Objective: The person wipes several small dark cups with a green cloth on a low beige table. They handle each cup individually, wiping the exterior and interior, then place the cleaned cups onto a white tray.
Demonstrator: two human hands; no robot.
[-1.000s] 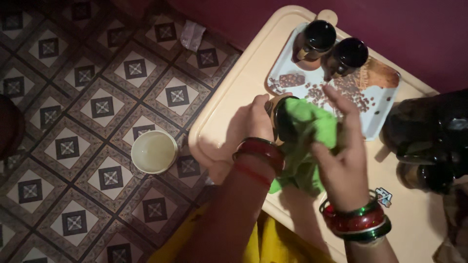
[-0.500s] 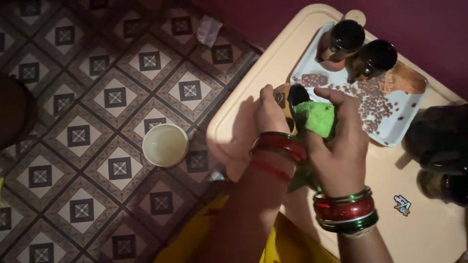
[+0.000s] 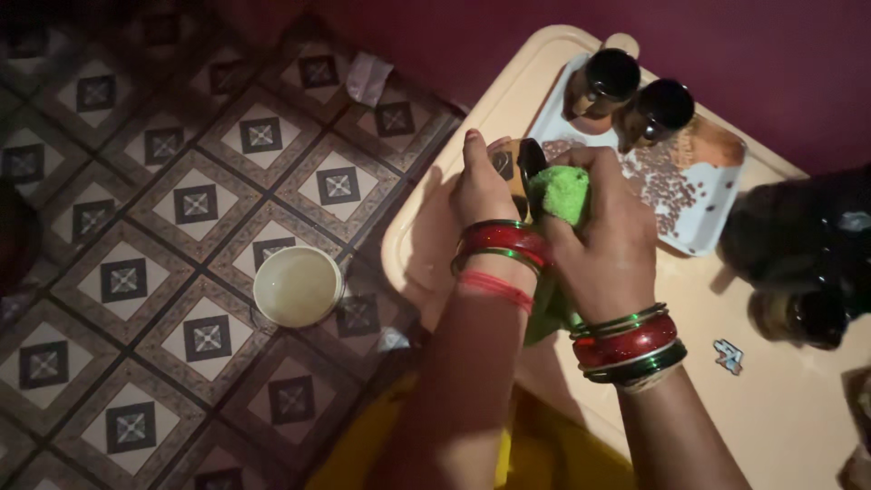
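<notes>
The right hand is clenched around a green cloth, pressing its bunched end against the mouth of a small dark jar; the loose end of the cloth hangs down below the wrist. The left hand grips the jar from the other side, fingers wrapped round it, tilting it so the opening faces the cloth. Both wrists carry red and green bangles.

The jar sits between the two hands, held just over the near edge of the cream bench — whether it rests on the surface I cannot tell.

Judging by the grip, the step in hand is wiping the jar's mouth or inside. The next move likely calls for the left hand to keep the jar steady, or turn it, while the right works the cloth round the rim.

Just beyond the right hand lies a pale tray scattered with brown seeds, and two more dark jars stand at its far end. To the right of that hand, dark containers sit in shadow. Left of the left hand, down on the patterned tiled floor, stands a round pale bowl — well apart from the bench.
</notes>
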